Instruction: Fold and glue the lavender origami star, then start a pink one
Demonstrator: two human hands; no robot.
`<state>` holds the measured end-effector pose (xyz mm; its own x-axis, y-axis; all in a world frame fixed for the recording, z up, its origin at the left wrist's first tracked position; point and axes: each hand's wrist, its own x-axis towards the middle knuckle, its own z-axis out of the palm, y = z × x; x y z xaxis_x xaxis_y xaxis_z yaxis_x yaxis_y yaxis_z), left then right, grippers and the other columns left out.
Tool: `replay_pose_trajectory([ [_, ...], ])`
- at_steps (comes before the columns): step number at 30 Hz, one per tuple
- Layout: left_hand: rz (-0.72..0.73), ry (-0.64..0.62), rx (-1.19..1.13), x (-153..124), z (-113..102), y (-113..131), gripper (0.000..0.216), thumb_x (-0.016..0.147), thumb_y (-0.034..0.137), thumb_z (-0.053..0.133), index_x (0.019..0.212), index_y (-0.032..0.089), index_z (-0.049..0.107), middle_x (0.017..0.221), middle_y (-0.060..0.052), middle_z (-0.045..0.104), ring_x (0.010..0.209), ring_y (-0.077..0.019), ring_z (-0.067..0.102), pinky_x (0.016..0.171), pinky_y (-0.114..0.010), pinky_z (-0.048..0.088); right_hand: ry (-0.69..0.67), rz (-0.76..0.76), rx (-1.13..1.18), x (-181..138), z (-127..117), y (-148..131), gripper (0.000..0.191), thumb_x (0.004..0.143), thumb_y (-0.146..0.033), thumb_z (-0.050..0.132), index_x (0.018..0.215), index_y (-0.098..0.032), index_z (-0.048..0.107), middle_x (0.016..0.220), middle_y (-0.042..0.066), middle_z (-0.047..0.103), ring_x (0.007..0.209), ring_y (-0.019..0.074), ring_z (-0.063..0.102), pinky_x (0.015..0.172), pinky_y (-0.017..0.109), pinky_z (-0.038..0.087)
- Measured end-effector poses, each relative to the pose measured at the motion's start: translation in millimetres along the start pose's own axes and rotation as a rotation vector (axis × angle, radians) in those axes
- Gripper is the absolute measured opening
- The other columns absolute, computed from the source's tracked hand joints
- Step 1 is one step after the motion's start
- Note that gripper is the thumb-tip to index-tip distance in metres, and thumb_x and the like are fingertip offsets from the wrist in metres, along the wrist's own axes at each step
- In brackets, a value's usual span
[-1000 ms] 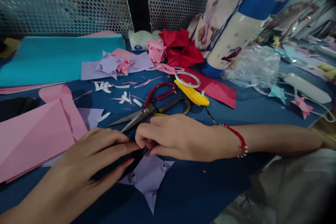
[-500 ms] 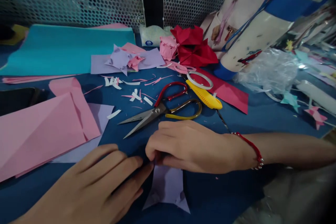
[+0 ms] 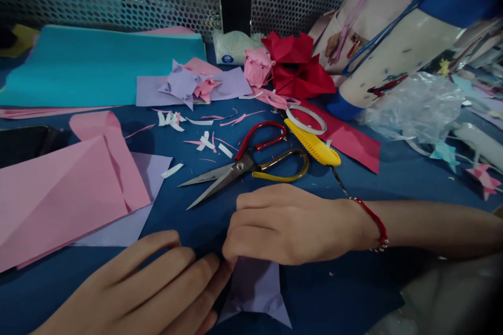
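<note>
A folded lilac paper piece (image 3: 255, 293) lies on the blue table near the front edge. My right hand (image 3: 286, 225), with a red bracelet at the wrist, curls its fingers down onto the paper's upper end and pinches it. My left hand (image 3: 157, 288) lies flat beside it with fingers stretched out, their tips touching the paper's left edge. Just behind my right hand rest scissors (image 3: 243, 165) with one red and one yellow handle, blades apart.
Pink folded sheets (image 3: 63, 193) over a lilac sheet lie at the left, a teal sheet (image 3: 94, 65) at the back. A yellow cutter (image 3: 312, 146), tape ring (image 3: 305, 118), red paper (image 3: 346, 138), crumpled paper flowers (image 3: 294, 65), paper scraps and a plastic bag (image 3: 416, 107) crowd the rear right.
The view has shifted a little. The lilac paper went from a spread star shape to a narrower folded strip. Both hands have slid slightly toward me and stay on the paper.
</note>
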<state>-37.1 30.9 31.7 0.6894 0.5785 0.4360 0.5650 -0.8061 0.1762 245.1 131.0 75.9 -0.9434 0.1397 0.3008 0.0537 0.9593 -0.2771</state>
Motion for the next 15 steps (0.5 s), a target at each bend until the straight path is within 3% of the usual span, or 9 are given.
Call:
replay_pose_trajectory([
  [5,-0.037,0.052,-0.074,15.5,2.4,4.5,0.030,0.112,0.027,0.054,0.115,0.035,0.083,0.104,0.007,0.084,0.097,-0.0193,0.070,0.123,-0.036,0.044,0.037,-0.096,-0.082,-0.9,-2.3,6.1,0.032,0.120,-0.014,0.041,0.109,-0.017,0.071,0.098,0.002,0.074,0.087,0.0185,0.056,0.072,0.036,0.040],
  [9,-0.025,0.071,-0.096,21.2,2.1,5.4,0.031,0.117,0.031,0.050,0.113,0.030,0.080,0.105,0.007,0.083,0.103,-0.0152,0.068,0.132,-0.030,0.033,-0.046,-0.131,-0.095,-1.2,-8.5,9.1,0.031,0.119,-0.018,0.043,0.111,-0.020,0.073,0.103,0.002,0.073,0.090,0.0185,0.054,0.077,0.035,0.043],
  [15,0.028,0.045,-0.068,23.5,0.1,6.8,0.029,0.117,0.031,0.052,0.112,0.024,0.080,0.104,0.004,0.082,0.103,-0.0159,0.063,0.138,-0.031,0.023,-0.103,-0.098,0.085,-0.3,-9.4,13.6,0.034,0.121,-0.017,0.039,0.116,-0.018,0.073,0.097,0.002,0.073,0.092,0.0169,0.057,0.085,0.029,0.047],
])
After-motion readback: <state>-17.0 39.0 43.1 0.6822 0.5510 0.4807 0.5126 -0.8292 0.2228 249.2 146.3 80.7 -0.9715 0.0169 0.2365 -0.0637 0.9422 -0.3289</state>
